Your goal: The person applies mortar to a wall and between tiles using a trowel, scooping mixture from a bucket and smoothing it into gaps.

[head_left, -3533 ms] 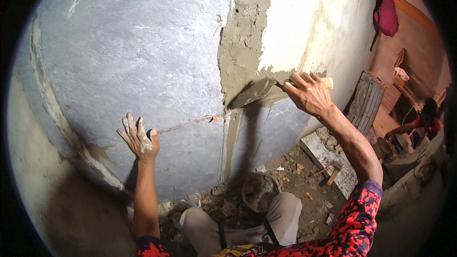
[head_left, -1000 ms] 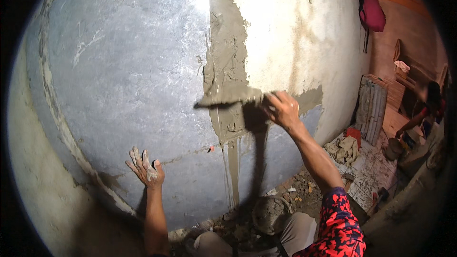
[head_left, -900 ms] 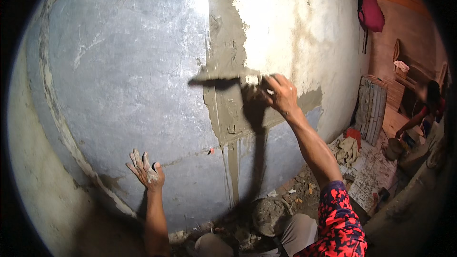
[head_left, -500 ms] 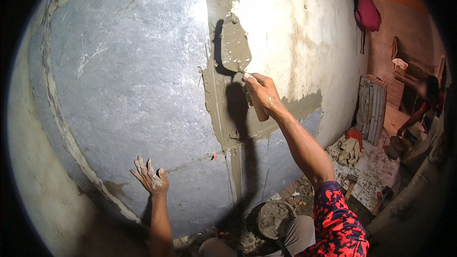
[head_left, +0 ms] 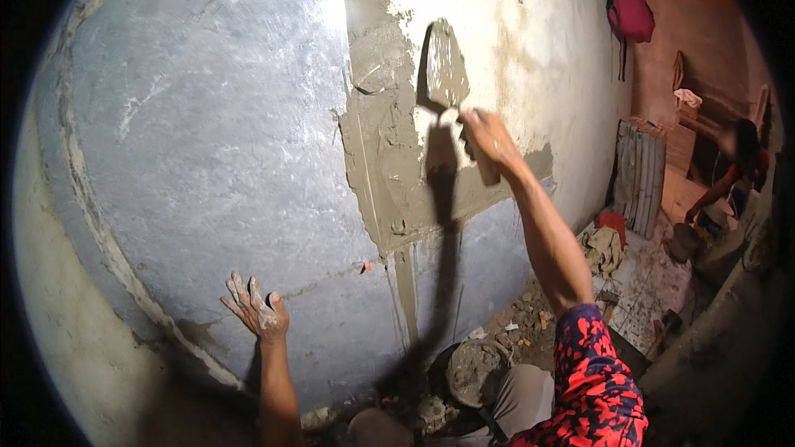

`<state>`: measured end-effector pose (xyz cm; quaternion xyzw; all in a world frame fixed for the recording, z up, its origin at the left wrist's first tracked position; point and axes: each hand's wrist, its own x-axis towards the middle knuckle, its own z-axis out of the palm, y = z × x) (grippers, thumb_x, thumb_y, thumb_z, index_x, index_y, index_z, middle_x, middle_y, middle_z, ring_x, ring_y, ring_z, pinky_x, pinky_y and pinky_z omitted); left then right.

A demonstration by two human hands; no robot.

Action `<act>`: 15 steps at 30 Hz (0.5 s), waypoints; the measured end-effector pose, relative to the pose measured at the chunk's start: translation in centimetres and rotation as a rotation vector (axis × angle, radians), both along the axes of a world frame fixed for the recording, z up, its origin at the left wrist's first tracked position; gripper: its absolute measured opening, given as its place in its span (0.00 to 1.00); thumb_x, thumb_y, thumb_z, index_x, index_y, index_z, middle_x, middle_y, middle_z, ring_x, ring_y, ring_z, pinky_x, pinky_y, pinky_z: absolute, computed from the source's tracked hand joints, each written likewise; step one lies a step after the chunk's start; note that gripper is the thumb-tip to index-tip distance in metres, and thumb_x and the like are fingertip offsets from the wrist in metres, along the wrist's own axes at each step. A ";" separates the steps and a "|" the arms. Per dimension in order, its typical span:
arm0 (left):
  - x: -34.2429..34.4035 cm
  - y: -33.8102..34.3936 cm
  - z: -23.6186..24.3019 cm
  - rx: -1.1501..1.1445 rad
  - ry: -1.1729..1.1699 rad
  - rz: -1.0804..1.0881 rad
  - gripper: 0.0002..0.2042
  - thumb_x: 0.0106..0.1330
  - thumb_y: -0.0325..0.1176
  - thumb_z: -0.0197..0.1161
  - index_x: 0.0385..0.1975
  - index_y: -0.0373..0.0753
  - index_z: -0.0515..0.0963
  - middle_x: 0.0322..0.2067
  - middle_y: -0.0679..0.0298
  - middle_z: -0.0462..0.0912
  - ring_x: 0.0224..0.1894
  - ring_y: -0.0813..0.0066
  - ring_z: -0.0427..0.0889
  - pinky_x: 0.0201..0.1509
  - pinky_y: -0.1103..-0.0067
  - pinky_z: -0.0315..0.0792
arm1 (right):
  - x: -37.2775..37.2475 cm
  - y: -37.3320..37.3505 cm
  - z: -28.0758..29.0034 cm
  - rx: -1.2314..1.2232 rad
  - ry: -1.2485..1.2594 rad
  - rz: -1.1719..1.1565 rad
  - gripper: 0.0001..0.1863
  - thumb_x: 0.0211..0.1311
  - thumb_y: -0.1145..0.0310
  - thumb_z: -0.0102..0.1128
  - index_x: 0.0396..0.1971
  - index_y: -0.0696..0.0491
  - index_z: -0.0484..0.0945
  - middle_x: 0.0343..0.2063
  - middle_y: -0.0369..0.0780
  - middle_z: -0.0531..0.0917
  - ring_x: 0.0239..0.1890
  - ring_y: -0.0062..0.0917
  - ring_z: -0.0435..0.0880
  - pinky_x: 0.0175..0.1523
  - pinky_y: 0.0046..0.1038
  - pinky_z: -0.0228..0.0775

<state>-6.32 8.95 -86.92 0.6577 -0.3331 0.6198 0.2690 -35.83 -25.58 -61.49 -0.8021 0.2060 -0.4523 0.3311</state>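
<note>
My right hand [head_left: 493, 142] is closed round the handle of a pointed trowel [head_left: 447, 66], its blade up against or just off the pale wall [head_left: 530, 41]. Smears of grey mortar coat the blade. Wet mortar [head_left: 383, 128] covers a rough upright strip beside the large grey-blue panel [head_left: 232, 116] and a band along the bottom of the pale area. Lower left, my left hand [head_left: 258, 310] rests spread on the panel, its fingers dusted with mortar and holding nothing. A small red bit [head_left: 367, 267] sits at the panel's lower seam.
A bucket of mortar [head_left: 476, 372] stands by my knees, with rubble [head_left: 530, 319] beside it. To the right are a crumpled cloth [head_left: 603, 250], stacked panels [head_left: 639, 178] and a hanging maroon bag [head_left: 631, 4]. Another person [head_left: 745, 161] crouches at far right near a bucket [head_left: 686, 244].
My right hand and the trowel have moved right, off the mortar strip and over the pale wall. Fresh mortar with a ridge shows where the blade was. My left hand stays in place.
</note>
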 end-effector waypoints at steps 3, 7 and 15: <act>0.4 0.8 0.0 -0.009 -0.018 0.022 0.23 0.73 0.47 0.40 0.59 0.39 0.61 0.64 0.45 0.58 0.68 0.40 0.54 0.66 0.41 0.38 | 0.2 4.0 -2.9 0.079 0.060 0.224 0.21 0.65 0.54 0.56 0.38 0.60 0.71 0.25 0.42 0.77 0.21 0.22 0.76 0.23 0.26 0.71; 0.1 -0.1 0.0 -0.004 -0.008 0.006 0.21 0.72 0.44 0.43 0.58 0.39 0.62 0.62 0.43 0.62 0.67 0.41 0.57 0.67 0.42 0.39 | 2.2 5.6 -4.3 0.087 -0.134 0.419 0.15 0.68 0.57 0.53 0.35 0.56 0.70 0.22 0.36 0.74 0.19 0.19 0.72 0.21 0.23 0.66; -0.3 0.2 0.3 -0.011 -0.024 0.006 0.21 0.71 0.45 0.42 0.58 0.39 0.62 0.62 0.41 0.61 0.66 0.39 0.57 0.66 0.42 0.40 | 4.4 7.4 -1.0 -0.011 -0.029 0.257 0.20 0.71 0.53 0.44 0.32 0.57 0.69 0.19 0.36 0.72 0.17 0.19 0.73 0.20 0.26 0.66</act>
